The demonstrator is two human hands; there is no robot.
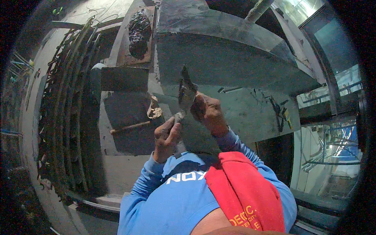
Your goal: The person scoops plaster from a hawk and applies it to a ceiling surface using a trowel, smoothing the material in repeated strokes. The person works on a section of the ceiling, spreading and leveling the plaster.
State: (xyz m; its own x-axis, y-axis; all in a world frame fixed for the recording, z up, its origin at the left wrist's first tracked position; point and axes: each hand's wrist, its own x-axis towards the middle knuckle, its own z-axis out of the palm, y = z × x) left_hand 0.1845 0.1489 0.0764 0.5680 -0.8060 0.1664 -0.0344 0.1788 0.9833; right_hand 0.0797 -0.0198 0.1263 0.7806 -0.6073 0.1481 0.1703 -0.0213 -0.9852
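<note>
My left hand (167, 137) is closed around the pale, worn handle (179, 116) of a tool with a flat grey blade (187, 101), like a scraper or trowel. On its right, my right hand (207, 111) is closed at the edge of a dark, flat, pointed piece (185, 80) that meets the blade. Where the two join cannot be made out. Both hands are held close together in front of my chest, above the grey bench (239, 107). A wooden stick-like handle (131, 127) lies left of my left hand, beside a crumpled pale brown scrap (154, 108).
A rusty tray (122, 55) with a dark glossy heap (140, 33) sits at the back left. A large grey block-like surface (227, 58) rises behind the bench. Several dark tools (280, 113) lie at right. Long metal bars (68, 105) are stacked at far left.
</note>
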